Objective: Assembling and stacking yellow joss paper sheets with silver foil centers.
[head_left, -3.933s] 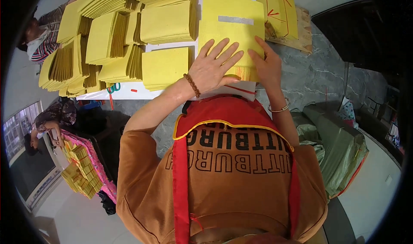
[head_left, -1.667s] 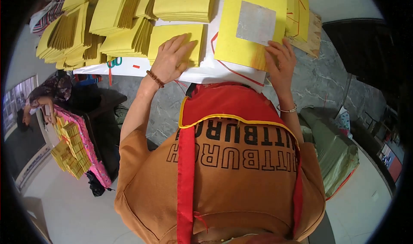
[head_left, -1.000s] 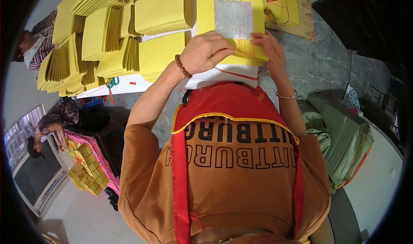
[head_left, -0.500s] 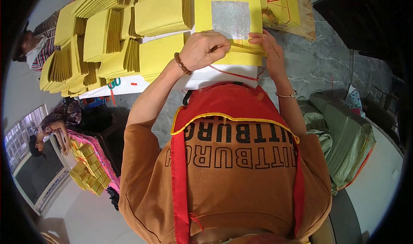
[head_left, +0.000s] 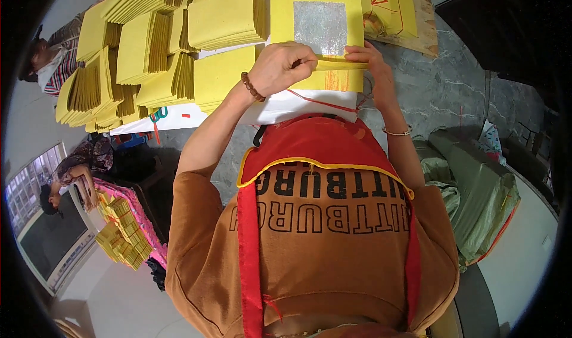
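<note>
While left hand tight on yellow paper edge, right hand looser.

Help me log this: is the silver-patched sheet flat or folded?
Partly folded: the sheet has its near edge turned up between left hand and right hand.

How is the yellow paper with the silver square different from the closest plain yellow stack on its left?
The silver-square paper has a shiny patch; the plain stack shows none on top. The silver-square paper's near edge is bent up, while the plain stack's top looks flat. The left hand and right hand are at the silver-square paper's edge, but no fingers work on the plain stack. Both are yellow.
</note>
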Motion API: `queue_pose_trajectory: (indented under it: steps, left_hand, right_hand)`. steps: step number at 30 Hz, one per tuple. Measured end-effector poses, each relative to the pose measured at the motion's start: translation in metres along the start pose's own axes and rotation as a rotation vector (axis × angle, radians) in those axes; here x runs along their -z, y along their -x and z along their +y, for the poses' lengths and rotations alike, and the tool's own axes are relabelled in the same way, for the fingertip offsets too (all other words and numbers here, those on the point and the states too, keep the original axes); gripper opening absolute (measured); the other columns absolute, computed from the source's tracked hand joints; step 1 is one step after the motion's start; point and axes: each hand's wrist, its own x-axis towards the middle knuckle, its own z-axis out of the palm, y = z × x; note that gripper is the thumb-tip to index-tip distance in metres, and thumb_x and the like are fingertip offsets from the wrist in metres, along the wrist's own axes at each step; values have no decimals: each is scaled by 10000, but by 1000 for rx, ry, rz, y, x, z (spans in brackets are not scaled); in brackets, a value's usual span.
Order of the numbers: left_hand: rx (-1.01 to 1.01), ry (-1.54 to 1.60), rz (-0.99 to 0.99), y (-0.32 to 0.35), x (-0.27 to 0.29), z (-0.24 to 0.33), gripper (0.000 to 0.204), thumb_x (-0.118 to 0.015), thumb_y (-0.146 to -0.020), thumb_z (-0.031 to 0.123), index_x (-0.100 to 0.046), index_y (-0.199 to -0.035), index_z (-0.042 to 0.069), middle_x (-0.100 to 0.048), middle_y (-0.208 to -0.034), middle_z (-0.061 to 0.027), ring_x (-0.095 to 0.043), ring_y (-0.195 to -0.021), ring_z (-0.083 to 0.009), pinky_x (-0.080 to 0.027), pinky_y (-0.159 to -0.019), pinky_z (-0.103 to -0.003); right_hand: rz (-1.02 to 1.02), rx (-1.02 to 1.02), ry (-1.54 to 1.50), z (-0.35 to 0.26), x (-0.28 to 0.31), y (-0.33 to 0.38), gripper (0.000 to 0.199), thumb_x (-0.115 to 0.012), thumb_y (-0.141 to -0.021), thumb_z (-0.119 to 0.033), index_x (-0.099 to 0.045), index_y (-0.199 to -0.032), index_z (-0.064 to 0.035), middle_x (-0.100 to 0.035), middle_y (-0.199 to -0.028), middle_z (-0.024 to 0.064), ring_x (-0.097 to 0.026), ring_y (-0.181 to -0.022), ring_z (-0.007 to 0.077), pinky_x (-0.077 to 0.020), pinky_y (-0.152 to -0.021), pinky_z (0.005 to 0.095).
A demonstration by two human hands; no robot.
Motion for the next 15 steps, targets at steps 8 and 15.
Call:
queue_pose_trajectory:
  steps: [8,15]
  left_hand:
    - [29,18,-112,3,9,0,292,-667,-823,263,-641,-1014,45,-639,-865,-91,-604,-781,-158,-480,-657,-288]
    - [-195,-408,39,23,29,-26,628,-737,-716,292,-511,-1288,166,-510,-1286,-93,-400,-1257,-310,-373,-1002,-421]
  right_hand:
    - [-50,112,280,6,1,1,251,-662,-801,-166,-655,-1036,-78,-611,-1150,38,-429,-1217,262,-324,-1020,400]
    - [77,-121,13,0,-7,2,189,-651,-838,-178,-659,-1001,-82,-609,-1125,38,-439,-1178,228,-344,-1002,353]
